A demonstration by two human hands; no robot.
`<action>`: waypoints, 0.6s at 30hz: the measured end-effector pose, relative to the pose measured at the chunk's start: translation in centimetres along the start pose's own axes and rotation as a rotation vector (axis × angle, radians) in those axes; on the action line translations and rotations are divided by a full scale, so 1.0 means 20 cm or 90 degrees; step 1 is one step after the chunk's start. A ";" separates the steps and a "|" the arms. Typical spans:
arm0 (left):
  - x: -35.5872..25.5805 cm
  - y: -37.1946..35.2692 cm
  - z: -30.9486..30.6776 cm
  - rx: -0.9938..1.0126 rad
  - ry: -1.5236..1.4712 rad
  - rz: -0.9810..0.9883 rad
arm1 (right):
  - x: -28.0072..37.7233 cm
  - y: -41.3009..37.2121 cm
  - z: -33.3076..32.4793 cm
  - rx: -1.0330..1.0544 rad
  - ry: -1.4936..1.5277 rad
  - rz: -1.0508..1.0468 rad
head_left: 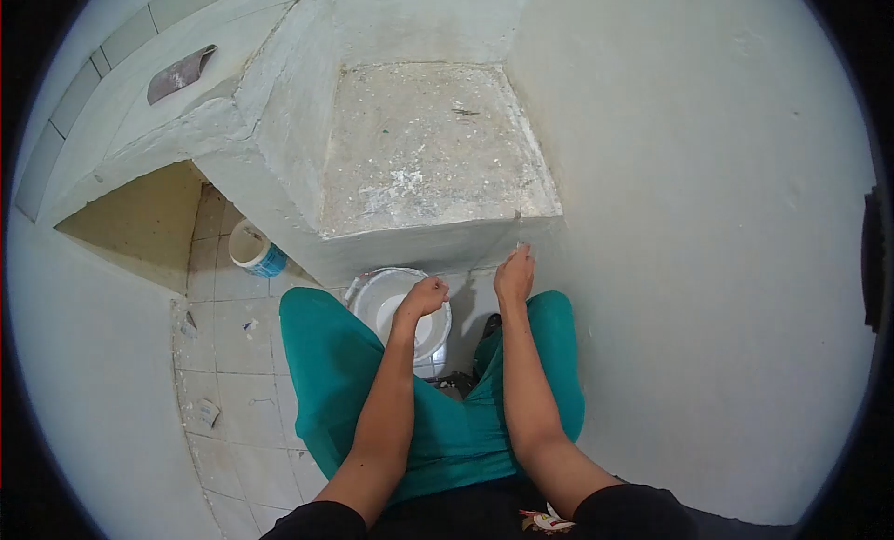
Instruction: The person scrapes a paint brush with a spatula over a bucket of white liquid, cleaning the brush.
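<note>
My right hand is closed around a thin scraper-like tool, whose blade points up at the front edge of the plastered ledge, near its right corner. Over the right rim of a white bucket my left hand is curled closed; what it holds, if anything, is too small to name. Whitish material shows inside the bucket, which stands on the floor between my knees.
A smaller white and blue bucket stands on the tiled floor by the opening at the left. A curved brownish piece lies on the upper left ledge. Scraps are on the floor tiles. A plastered wall rises close at my right.
</note>
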State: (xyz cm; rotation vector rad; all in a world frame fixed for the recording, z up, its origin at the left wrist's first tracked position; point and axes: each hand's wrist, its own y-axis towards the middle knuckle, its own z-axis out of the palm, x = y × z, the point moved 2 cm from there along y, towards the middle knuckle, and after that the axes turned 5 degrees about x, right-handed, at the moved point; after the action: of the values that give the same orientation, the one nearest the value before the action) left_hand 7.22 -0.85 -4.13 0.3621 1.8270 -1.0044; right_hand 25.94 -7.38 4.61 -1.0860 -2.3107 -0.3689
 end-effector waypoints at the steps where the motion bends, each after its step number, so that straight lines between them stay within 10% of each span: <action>1: 0.00 0.00 0.00 -0.005 -0.001 -0.006 | -0.01 0.00 0.00 0.019 -0.011 0.006; 18: 0.07 0.03 0.03 -0.014 -0.012 -0.010 | 0.01 0.11 -0.22 0.052 -0.292 -0.044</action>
State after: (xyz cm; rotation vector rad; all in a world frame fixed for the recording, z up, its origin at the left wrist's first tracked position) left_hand 7.19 -1.16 -5.72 0.3251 1.8245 -0.9946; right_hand 29.21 -7.87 8.41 -1.1436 -2.7401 -0.0491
